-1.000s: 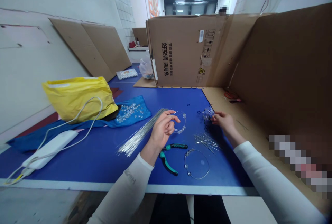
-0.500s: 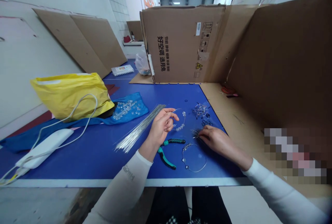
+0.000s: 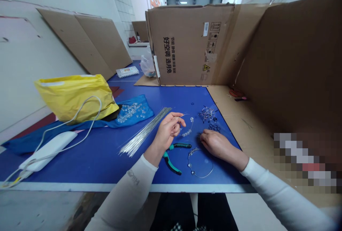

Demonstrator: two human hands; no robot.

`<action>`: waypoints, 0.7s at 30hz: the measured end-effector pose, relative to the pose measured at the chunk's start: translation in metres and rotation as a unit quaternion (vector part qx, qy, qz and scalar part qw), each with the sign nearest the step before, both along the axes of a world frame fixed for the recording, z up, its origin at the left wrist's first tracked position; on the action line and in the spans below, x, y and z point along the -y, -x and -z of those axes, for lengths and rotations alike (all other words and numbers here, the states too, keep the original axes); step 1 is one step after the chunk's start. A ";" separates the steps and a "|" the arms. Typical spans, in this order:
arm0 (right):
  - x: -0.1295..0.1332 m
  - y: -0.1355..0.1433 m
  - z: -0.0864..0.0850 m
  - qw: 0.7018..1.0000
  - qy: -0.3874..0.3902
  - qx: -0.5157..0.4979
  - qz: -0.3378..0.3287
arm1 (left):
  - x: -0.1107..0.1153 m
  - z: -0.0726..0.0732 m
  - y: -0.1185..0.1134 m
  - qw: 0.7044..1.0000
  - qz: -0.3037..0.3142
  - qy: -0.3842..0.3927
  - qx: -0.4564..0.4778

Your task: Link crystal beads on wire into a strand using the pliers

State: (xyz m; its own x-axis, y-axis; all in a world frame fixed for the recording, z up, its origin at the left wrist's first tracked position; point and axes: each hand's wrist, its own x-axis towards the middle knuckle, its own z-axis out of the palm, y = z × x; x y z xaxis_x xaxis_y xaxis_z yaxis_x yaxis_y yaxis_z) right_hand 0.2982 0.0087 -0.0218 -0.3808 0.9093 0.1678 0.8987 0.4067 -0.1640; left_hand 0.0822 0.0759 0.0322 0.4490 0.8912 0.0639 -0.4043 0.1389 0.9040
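Observation:
My left hand (image 3: pixel 169 130) pinches a thin curved wire strung with clear beads (image 3: pixel 187 132), held above the blue table. My right hand (image 3: pixel 215 143) is closed at a small pile of short dark wires (image 3: pixel 199 137), its fingertips hidden behind the hand. Below lies a loop of wire with clear beads (image 3: pixel 189 165). Pliers with teal and black handles (image 3: pixel 171 164) rest open beside my left wrist. A bundle of straight silvery wires (image 3: pixel 145 131) lies left of my left hand. Beyond my right hand are black rings (image 3: pixel 214 127) and a tangled beaded wire piece (image 3: pixel 207 113).
Loose clear beads (image 3: pixel 130 111) lie on a blue cloth (image 3: pixel 145 104) at the left, beside a yellow bag (image 3: pixel 77 97). A white power strip (image 3: pixel 50 150) with a cable sits near the left edge. Cardboard (image 3: pixel 187 45) stands behind and to the right.
My right hand has shifted slightly left and turned over the short dark wires, covering more of them. My left hand stays nearly in place with the beaded wire.

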 end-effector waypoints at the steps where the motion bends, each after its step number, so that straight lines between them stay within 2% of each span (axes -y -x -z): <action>1: 0.000 0.001 0.000 1.000 -0.001 -0.003 0.000 | 0.000 0.000 0.000 1.000 0.000 -0.001 0.000; 6: 0.002 0.001 -0.007 0.999 -0.013 -0.045 0.022 | 0.000 0.001 0.000 1.000 -0.008 -0.012 -0.004; 10: 0.000 -0.002 -0.016 0.980 -0.030 -0.187 0.062 | 0.000 0.001 0.000 1.000 -0.006 -0.022 -0.008; 15: -0.009 -0.006 -0.015 0.893 0.008 -0.432 0.128 | 0.000 0.005 -0.002 0.999 0.000 -0.032 -0.027; 21: -0.010 0.004 -0.021 0.832 0.058 -0.533 0.140 | 0.004 0.011 -0.006 0.995 0.009 -0.067 -0.080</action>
State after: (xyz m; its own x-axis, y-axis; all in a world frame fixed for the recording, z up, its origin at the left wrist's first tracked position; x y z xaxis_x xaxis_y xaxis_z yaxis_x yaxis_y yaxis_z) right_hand 0.2939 0.0185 -0.0009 0.1568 0.9712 0.1792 0.2739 0.1316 -0.9527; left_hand 0.0886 0.0724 0.0210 0.4791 0.8712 0.1076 -0.2522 0.0192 0.9675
